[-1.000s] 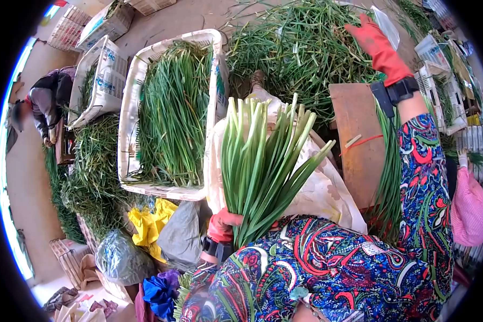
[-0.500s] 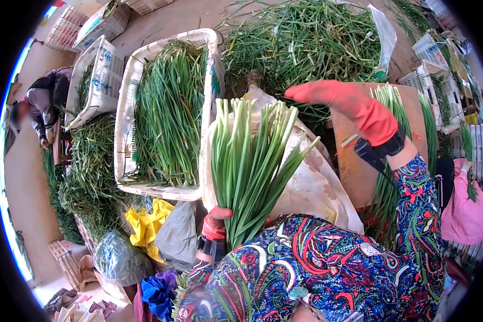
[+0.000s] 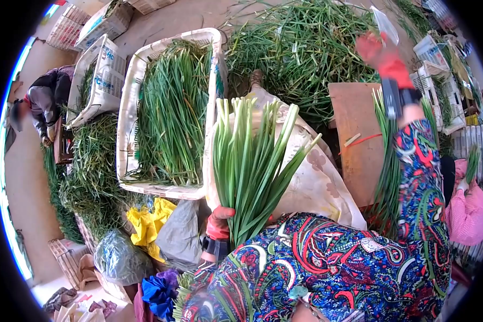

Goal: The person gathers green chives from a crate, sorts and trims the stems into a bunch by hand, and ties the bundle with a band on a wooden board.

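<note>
My left hand (image 3: pixel 220 222), in a red glove, is wrapped round the lower, leafy part of a bunch of chives (image 3: pixel 252 172). The bunch stands roughly upright in front of my body, its pale cut ends at the top and fanned out. My right hand (image 3: pixel 380 53), also red-gloved, is raised far out by the right edge of a heap of loose greens (image 3: pixel 300 48). Motion smears its fingers, so whether it holds anything is unclear. Below that arm, more chives (image 3: pixel 389 166) lie on a brown board (image 3: pixel 354 118).
A white plastic basket (image 3: pixel 124 134) full of chives stands left of the bunch. A pale floral cloth (image 3: pixel 311 177) covers my lap. A thin red strip (image 3: pixel 366 138) lies across the board. Another person (image 3: pixel 48 102) bends at far left; a pink-sleeved person (image 3: pixel 464 214) is at right.
My right hand has swung up and away from above the board to the heap's right edge. The red strip now shows on the board. My left hand keeps the bunch nearly still.
</note>
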The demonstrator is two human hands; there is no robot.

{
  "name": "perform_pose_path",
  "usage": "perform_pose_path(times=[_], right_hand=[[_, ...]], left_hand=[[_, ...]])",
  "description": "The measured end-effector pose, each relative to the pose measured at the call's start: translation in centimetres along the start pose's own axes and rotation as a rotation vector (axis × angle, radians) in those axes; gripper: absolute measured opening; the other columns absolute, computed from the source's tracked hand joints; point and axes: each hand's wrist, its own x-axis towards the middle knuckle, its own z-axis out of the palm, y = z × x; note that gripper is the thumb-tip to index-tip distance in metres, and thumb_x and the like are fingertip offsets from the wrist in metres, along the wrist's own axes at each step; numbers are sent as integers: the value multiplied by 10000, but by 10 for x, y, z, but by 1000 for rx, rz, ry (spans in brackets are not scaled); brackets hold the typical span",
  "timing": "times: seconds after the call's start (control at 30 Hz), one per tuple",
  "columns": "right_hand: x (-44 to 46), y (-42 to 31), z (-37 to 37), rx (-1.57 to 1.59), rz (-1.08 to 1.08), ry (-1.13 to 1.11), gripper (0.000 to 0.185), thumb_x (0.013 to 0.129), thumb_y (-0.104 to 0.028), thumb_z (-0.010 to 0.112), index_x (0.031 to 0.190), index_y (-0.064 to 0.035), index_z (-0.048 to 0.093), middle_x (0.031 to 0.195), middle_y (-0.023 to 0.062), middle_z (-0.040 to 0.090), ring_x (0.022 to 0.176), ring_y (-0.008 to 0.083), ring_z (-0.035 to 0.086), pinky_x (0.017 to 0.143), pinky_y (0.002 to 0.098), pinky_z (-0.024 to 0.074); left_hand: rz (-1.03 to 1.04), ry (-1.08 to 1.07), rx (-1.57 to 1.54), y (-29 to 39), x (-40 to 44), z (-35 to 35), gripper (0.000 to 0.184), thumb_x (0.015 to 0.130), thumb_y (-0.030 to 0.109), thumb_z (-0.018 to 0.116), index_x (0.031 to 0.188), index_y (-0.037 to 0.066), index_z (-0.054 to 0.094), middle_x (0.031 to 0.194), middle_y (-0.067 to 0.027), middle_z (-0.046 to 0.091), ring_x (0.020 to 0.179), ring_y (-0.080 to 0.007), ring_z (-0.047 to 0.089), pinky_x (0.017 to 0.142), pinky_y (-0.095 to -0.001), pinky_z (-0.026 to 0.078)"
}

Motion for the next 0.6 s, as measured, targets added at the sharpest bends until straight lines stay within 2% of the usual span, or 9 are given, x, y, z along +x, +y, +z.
perform_pose_path(times=[0.07, 0.13, 0.2, 0.23, 0.33, 0.43, 0.47, 0.53, 0.6], right_hand=[[-35, 35, -9, 142, 492, -661, 491, 820, -550, 382, 756, -93, 548, 750, 34, 573, 776, 181, 522, 724, 331, 413], [-120, 107, 31, 245, 647, -240, 499, 811, -572, 382, 689, -99, 485, 663, 14, 481, 668, 194, 449, 612, 330, 401], [-179, 175, 64, 151, 924, 453, 853, 687, -710, 459, 1209, -38, 388, 1093, 159, 498, 964, 326, 488, 853, 489, 373], [-194, 192, 88, 319, 955, 344, 875, 680, -713, 464, 1218, -27, 385, 1112, 159, 496, 986, 317, 487, 887, 482, 356], [-185, 243, 110, 857, 767, -41, 866, 693, -680, 484, 1225, -3, 400, 1147, 147, 500, 1042, 291, 482, 949, 450, 323], [-148, 228, 160, 516, 576, 59, 780, 718, -695, 414, 1158, -56, 501, 1110, 76, 545, 1013, 238, 505, 934, 407, 338], [-136, 233, 145, 777, 705, -168, 764, 725, -710, 374, 1143, -87, 520, 1087, 80, 561, 970, 228, 531, 919, 391, 350], [-116, 252, 146, 468, 744, 28, 753, 725, -716, 365, 1128, -101, 532, 1094, 92, 560, 1005, 227, 513, 921, 391, 347], [-109, 270, 142, 722, 516, -223, 696, 802, -621, 350, 1265, -100, 361, 1264, 109, 403, 1145, 232, 401, 995, 393, 278]], left_hand=[[80, -16, -27, -2, 1, -8, 756, 629, 250, 647, 1253, -57, 350, 1155, -285, 473, 1035, -436, 488, 942, -511, 350], [-23, -60, 13, 6, 2, -18, 759, 624, 251, 651, 1251, -57, 354, 1138, -286, 485, 1021, -436, 498, 938, -510, 355], [-4, -39, -18, 9, 0, -13, 735, 631, 221, 646, 1247, -58, 360, 1138, -286, 487, 1005, -433, 507, 929, -494, 371], [0, -28, -16, 8, -2, -18, 724, 632, 209, 644, 1244, -58, 364, 1144, -282, 486, 1005, -428, 510, 927, -490, 375], [86, 151, 165, 21, -11, -26, 644, 642, 90, 628, 1231, -39, 401, 1128, -191, 536, 989, -314, 548, 915, -421, 396], [95, 477, 950, 63, -7, 35, 677, 672, 73, 645, 1280, 5, 356, 1122, -165, 545, 1024, -252, 523, 892, -364, 404], [74, 567, 1148, 69, 3, 62, 729, 677, 77, 655, 1316, 22, 308, 1134, -166, 536, 1041, -241, 508, 887, -347, 404], [302, 494, 1618, 67, 26, 70, 886, 658, 91, 678, 1370, 57, 152, 1235, -220, 438, 1110, -301, 464, 905, -335, 400], [347, 486, 2011, 52, 44, 71, 923, 656, 104, 681, 1375, 47, 104, 1308, -206, 353, 1184, -307, 396, 967, -322, 336]])
